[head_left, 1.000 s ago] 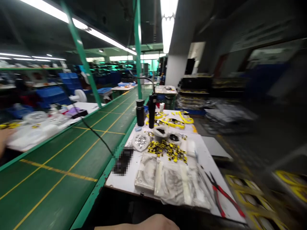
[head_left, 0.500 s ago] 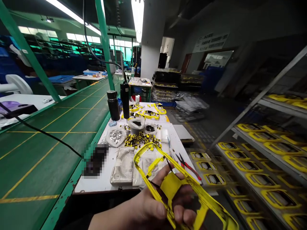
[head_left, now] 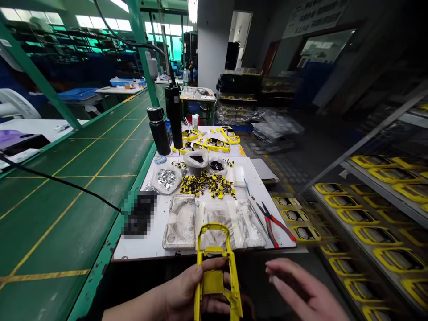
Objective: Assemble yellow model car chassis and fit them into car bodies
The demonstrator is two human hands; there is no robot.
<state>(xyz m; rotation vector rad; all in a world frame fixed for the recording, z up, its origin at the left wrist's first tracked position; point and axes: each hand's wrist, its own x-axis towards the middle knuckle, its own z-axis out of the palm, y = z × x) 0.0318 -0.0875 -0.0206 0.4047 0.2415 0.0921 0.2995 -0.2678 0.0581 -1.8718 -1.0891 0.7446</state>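
My left hand [head_left: 182, 285] grips a yellow plastic toy-car body shell [head_left: 214, 250] by its sides, low in front of the bench edge. The shell stands nearly upright in the view, and some of my fingers show through its openings. To the right of it, my right hand [head_left: 302, 290] hovers with thumb and fingers apart and nothing between them. Behind the shell lies a worn white foam fixture [head_left: 180, 220] on the bench. Red-handled pliers [head_left: 276, 227] rest to its right. Small yellow-and-black parts [head_left: 207, 185] are heaped behind the fixture.
A bag of silver pieces [head_left: 167, 178], a bowl [head_left: 196, 165], a black bottle [head_left: 158, 131] and a hanging electric screwdriver [head_left: 173, 118] are farther back. A green conveyor [head_left: 83, 165] runs along the left. Racked yellow shells [head_left: 371, 234] stand at the right.
The shell has swung from a slant to nearly upright and moved left and down with my left hand. My right hand has come into clear view at the right. The camera view has shifted.
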